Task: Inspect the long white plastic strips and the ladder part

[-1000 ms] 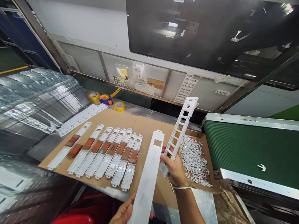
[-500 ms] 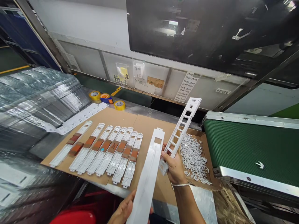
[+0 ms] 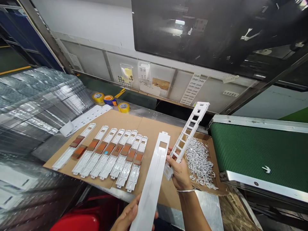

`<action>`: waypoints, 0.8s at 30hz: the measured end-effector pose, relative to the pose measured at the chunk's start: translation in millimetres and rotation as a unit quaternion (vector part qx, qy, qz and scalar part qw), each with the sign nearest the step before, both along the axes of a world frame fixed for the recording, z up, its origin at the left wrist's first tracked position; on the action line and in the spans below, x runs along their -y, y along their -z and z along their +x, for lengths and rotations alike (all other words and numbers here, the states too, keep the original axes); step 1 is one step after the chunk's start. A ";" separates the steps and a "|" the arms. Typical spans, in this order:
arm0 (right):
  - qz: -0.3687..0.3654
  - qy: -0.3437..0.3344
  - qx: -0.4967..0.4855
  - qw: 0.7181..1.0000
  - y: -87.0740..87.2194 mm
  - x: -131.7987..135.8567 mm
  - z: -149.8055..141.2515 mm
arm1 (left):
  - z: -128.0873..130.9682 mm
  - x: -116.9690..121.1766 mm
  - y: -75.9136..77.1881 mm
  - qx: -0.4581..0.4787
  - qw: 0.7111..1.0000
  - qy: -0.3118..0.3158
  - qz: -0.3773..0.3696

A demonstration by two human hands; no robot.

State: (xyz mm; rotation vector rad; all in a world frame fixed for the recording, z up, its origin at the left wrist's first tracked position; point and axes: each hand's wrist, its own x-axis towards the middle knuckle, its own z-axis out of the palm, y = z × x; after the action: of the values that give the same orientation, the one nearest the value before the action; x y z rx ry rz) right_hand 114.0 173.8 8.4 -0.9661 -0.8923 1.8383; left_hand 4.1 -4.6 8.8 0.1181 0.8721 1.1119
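Observation:
A long white plastic panel [image 3: 152,179] with a square window near its far end is gripped near its lower end by my left hand [image 3: 128,213]. My right hand [image 3: 181,173] is closed around a white ladder-like plastic frame [image 3: 189,132], which slants up and away to the right. The frame's lower end sits beside the panel's right edge; whether they touch I cannot tell. On the cardboard sheet [image 3: 154,123] to the left lies a row of several white plastic strips [image 3: 119,160], crossed by orange-brown bands [image 3: 110,148].
A carton [image 3: 220,183] of small white clips [image 3: 199,163] stands right of my right hand. Beyond it runs a green conveyor belt [image 3: 255,150] with one white clip [image 3: 266,169] on it. Tape rolls [image 3: 123,107] lie at the back; wrapped stacks [image 3: 36,106] stand left, a red stool [image 3: 74,223] below.
Both hands keep their holds, and the panel and frame have hardly moved. The view has shifted slightly. The printed label sheet at the left shows a raised, curled near end.

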 end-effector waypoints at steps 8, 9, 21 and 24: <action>0.028 -0.009 -0.014 0.999 -6.2 0.3 -0.8 | -0.5 -0.4 0.9 0.023 1.000 -0.005 -0.008; 0.032 -0.011 -0.013 0.999 -6.6 0.4 -0.7 | -0.7 -0.2 1.0 0.026 1.000 -0.005 -0.010; 0.018 0.018 0.003 1.000 -9.0 1.9 -3.4 | -0.1 4.0 0.0 0.015 1.000 -0.019 -0.016; 0.017 0.019 0.004 1.000 -9.0 2.3 -3.7 | 0.6 5.4 0.1 0.012 1.000 -0.023 -0.015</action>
State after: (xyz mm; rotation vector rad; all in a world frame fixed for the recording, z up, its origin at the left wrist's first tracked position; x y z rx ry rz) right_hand 110.3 171.5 17.4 -0.9631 -0.9017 1.7835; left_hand 4.8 -10.0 8.7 0.0606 0.8730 1.1405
